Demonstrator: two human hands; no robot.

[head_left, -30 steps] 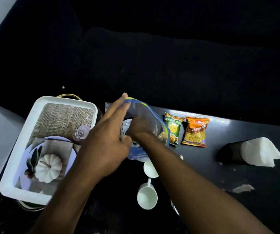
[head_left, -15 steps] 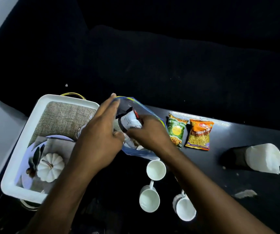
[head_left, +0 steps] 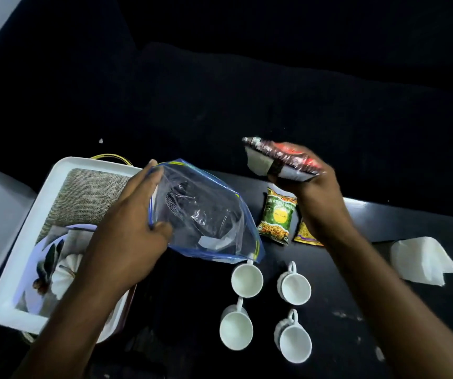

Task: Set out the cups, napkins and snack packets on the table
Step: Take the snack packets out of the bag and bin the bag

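My left hand (head_left: 127,242) held the clear bag (head_left: 203,214) by its mouth; my right hand (head_left: 311,187) gripped a snack packet (head_left: 282,160) above the table (head_left: 356,310).

Tray (head_left: 15,272): white, at the table's left edge.
Burlap mat (head_left: 88,198): inside the tray's far end.
Pumpkin ornament (head_left: 64,274): white, on a plate.

Both forearms reach forward. The left hand (head_left: 127,236) spreads fingers and thumb around the clear bag's (head_left: 206,214) mouth. The right hand (head_left: 310,187), raised higher, is clamped on a dark snack packet (head_left: 282,157).
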